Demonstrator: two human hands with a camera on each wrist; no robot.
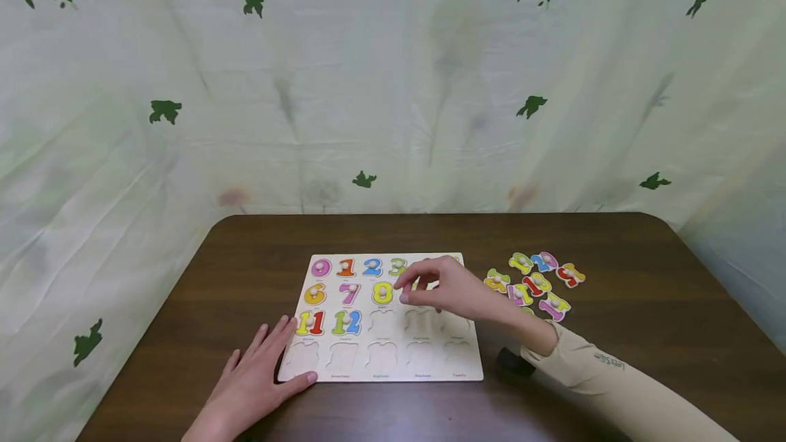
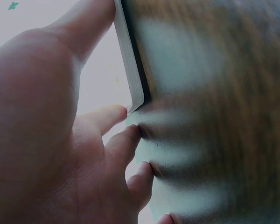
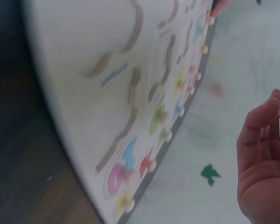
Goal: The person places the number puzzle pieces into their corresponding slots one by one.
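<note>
Left hand (image 1: 260, 363) spread at the edge of the number board (image 1: 362, 355) on the counter (image 1: 645, 278), my right hand (image 1: 445, 286) hovers loosely curved, seemingly empty; I judge 12 (image 1: 346, 322) seated, so fetching another loose piece (image 1: 555, 306) follows.

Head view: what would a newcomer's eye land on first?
The white number puzzle board, bright with colored numerals, lies near the middle of the brown table. Next come the loose number pieces clustered to its right. The right hand is over the board's right half.
</note>
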